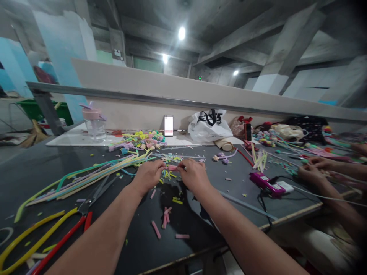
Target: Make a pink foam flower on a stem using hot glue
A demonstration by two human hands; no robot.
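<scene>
A short pink strip (pixel 172 167) is stretched between my two hands above the dark table. My left hand (pixel 149 173) pinches its left end, and my right hand (pixel 195 175) pinches the right end. Below them, several short pink pieces (pixel 165 218) lie loose on the tabletop, with yellow scraps (pixel 177 200) among them. To the left, long pastel strips (pixel 94 175) lie in a bundle. Scissors with yellow and red handles (pixel 83 208) rest open beside my left forearm.
Behind my hands is a heap of pastel pieces (pixel 143 139). A drinking cup (pixel 94 124), a phone (pixel 169 126) and a white bag (pixel 209 128) stand along the back panel. At right are a purple device (pixel 266 184) with a cable and another person's hands (pixel 312 170).
</scene>
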